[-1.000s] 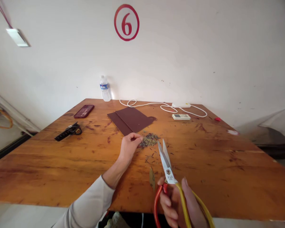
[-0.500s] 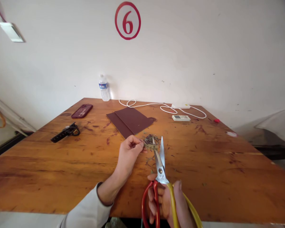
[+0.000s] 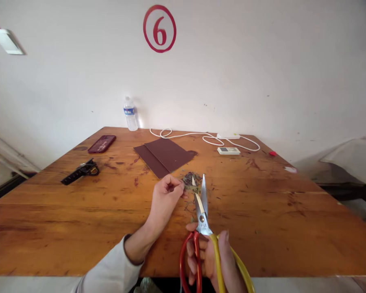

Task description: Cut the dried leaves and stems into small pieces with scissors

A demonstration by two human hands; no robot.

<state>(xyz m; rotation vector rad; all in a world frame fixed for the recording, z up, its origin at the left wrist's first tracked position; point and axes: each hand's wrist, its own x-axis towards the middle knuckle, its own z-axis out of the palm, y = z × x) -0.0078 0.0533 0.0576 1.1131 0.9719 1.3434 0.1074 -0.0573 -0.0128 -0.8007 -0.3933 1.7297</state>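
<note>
My left hand (image 3: pixel 165 197) is closed in a pinch, its thumb and fingertips on a thin greenish-brown piece that looks like dried plant (image 3: pixel 194 189). My right hand (image 3: pixel 212 258) wraps round the handles of a large pair of scissors (image 3: pixel 202 219), one handle red and the other yellow. The blades are spread apart and point away from me, with the pinched piece crossing in front of the left blade. Just beyond my left fingertips lies a small heap of dark dry clippings (image 3: pixel 188 178), with loose bits scattered around it.
Two dark red boards (image 3: pixel 167 154) overlap behind the clippings. On the left are a phone (image 3: pixel 101 144) and a black strap-like device (image 3: pixel 81 171). A water bottle (image 3: pixel 130 116), a white cable (image 3: pixel 186 134) and a small white device (image 3: pixel 228 151) line the back of the wooden table (image 3: pixel 277 228).
The view has shifted slightly, so most things sit a little further left. My left hand keeps its pinch, and the scissors remain spread in my right hand.
</note>
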